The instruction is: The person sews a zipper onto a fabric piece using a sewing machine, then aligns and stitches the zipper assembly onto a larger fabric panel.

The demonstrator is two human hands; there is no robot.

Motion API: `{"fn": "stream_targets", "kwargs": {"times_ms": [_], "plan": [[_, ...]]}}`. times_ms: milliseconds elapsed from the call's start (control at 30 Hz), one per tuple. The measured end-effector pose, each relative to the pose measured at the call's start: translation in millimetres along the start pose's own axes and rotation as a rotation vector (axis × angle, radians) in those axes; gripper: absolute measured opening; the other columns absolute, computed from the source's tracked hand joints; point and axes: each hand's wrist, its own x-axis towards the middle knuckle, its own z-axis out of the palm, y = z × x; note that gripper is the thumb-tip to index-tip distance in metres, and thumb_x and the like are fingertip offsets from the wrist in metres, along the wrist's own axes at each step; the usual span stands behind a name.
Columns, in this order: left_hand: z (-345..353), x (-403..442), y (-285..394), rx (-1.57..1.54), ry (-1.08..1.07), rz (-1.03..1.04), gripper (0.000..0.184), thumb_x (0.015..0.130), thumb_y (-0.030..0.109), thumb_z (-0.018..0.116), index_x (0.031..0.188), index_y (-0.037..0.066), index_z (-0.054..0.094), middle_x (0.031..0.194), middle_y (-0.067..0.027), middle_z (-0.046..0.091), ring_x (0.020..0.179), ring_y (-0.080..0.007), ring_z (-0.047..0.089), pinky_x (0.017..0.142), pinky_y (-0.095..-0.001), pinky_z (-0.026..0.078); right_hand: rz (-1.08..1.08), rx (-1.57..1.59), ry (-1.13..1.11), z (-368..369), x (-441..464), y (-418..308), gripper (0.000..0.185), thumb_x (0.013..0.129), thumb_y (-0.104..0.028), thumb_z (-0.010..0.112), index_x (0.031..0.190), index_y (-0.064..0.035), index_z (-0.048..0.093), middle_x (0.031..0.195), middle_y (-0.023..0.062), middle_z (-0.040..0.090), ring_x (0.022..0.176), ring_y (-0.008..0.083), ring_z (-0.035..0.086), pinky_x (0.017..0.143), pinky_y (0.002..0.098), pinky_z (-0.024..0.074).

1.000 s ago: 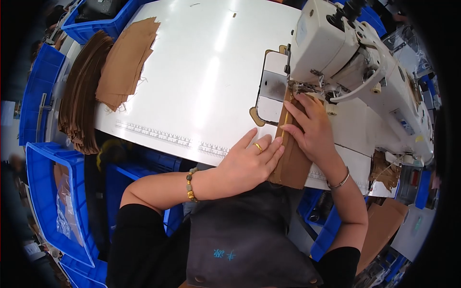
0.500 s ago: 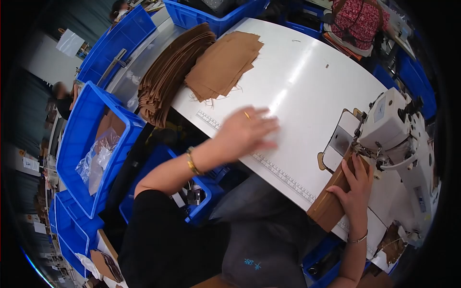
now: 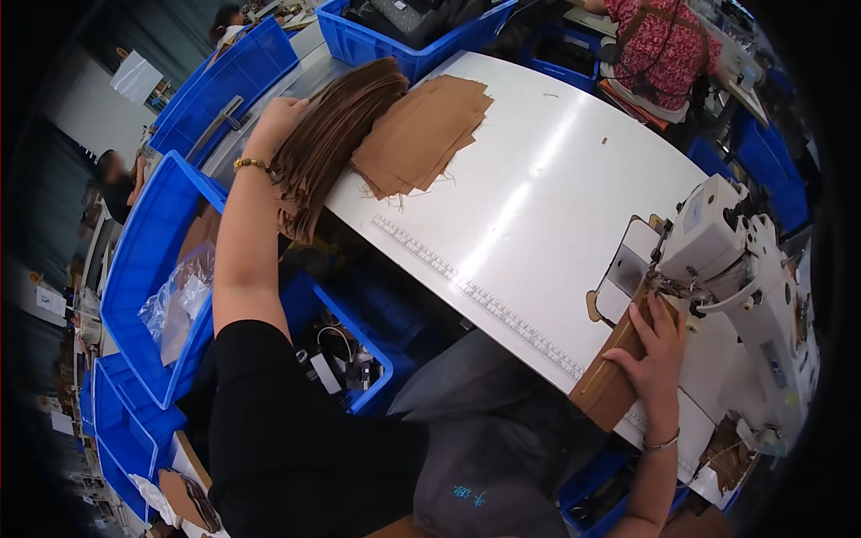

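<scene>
My left hand (image 3: pixel 283 117) is at the far left edge of a tall fanned stack of brown fabric pieces (image 3: pixel 336 134); its fingertips are hidden against the stack. To the right of that stack, a flatter pile of brown fabric pieces (image 3: pixel 420 134) with frayed threads lies on the white table (image 3: pixel 538 233). My right hand (image 3: pixel 659 350) lies with fingers stretched and thumb apart on a folded brown fabric piece (image 3: pixel 610 386). The upper end of this piece reaches under the head of a white sewing machine (image 3: pixel 704 233), where the needle area is hard to see.
A printed ruler (image 3: pixel 484 298) runs along the table's near edge. Blue bins (image 3: pixel 161 287) stand at left, one holding clear plastic. Another blue bin (image 3: pixel 386 368) with small parts sits below the table. A person in a red patterned top (image 3: pixel 664 45) is at the upper right.
My left hand has swung from above the table's near edge up and left to the tall fabric stack. My right hand and the piece under it stay nearly in place.
</scene>
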Motion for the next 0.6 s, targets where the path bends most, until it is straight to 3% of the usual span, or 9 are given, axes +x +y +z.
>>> {"fn": "stream_targets", "kwargs": {"times_ms": [67,167,233,300,367,400,533,600], "plan": [[-3,1,0,-0.069,-0.011,0.0,0.04,0.099,0.039,0.067,0.115,0.005,0.079,0.103,-0.0216,0.077,0.099,-0.0362,0.073,0.091,-0.0434,0.054,-0.006,-0.004,0.008,0,0,0,0.084,0.073,-0.061,0.082,0.137,-0.0091,0.069,0.155,0.0186,0.054,0.145,0.0362,0.048,0.109,0.0496,0.0375],[-6,-7,7,0.19,-0.039,0.139,0.039,0.096,0.04,0.07,0.113,0.007,0.08,0.103,-0.0214,0.077,0.098,-0.0355,0.074,0.088,-0.0438,0.055,-0.015,0.002,0.02,0,0,-1,0.082,0.074,-0.06,0.081,0.138,-0.0092,0.069,0.155,0.0189,0.054,0.145,0.0364,0.048,0.109,0.0491,0.0375],[-8,-16,17,0.207,0.286,0.044,0.036,0.094,0.04,0.072,0.109,0.009,0.081,0.098,-0.0194,0.078,0.094,-0.0347,0.075,0.084,-0.0439,0.056,-0.015,0.004,0.03,0,0,0,0.081,0.076,-0.059,0.081,0.138,-0.0092,0.069,0.155,0.019,0.054,0.144,0.0365,0.049,0.109,0.0489,0.0377],[-26,0,-8,0.012,0.477,0.049,0.035,0.094,0.042,0.072,0.105,0.011,0.082,0.091,-0.0174,0.078,0.089,-0.0348,0.076,0.081,-0.0428,0.057,-0.035,-0.011,0.03,4,-1,3,0.077,0.078,-0.057,0.08,0.138,-0.0091,0.069,0.155,0.019,0.054,0.143,0.0363,0.05,0.108,0.0485,0.0381],[-56,-15,11,0.013,0.602,0.037,0.035,0.097,0.042,0.07,0.107,0.011,0.081,0.085,-0.0161,0.076,0.079,-0.032,0.075,0.076,-0.042,0.057,-0.036,-0.025,0.044,5,-1,2,0.075,0.079,-0.056,0.08,0.137,-0.0092,0.069,0.155,0.019,0.054,0.143,0.0363,0.05,0.107,0.0482,0.0382],[-71,-26,28,0.012,0.603,0.041,0.035,0.097,0.042,0.07,0.107,0.011,0.081,0.085,-0.0161,0.076,0.079,-0.032,0.075,0.076,-0.042,0.057,-0.043,-0.035,0.052,6,-1,2,0.073,0.08,-0.055,0.079,0.137,-0.0092,0.069,0.155,0.019,0.054,0.143,0.0362,0.05,0.107,0.048,0.0383],[-92,-96,128,-0.081,0.47,0.382,0.024,0.099,0.027,0.07,0.109,0.006,0.078,0.081,-0.0143,0.075,0.072,-0.0252,0.074,0.071,-0.0341,0.056,-0.036,-0.021,0.073,6,-1,1,0.073,0.079,-0.055,0.08,0.135,-0.0095,0.07,0.154,0.0187,0.055,0.142,0.0362,0.05,0.106,0.0482,0.0387],[-85,-141,174,-0.186,0.297,0.489,0.022,0.096,0.022,0.073,0.109,0.005,0.078,0.082,-0.0143,0.075,0.072,-0.0236,0.075,0.07,-0.0336,0.057,-0.036,0.008,0.08,5,0,1,0.072,0.079,-0.056,0.08,0.134,-0.0097,0.071,0.152,0.0182,0.056,0.142,0.0365,0.051,0.105,0.0485,0.0394]]}}
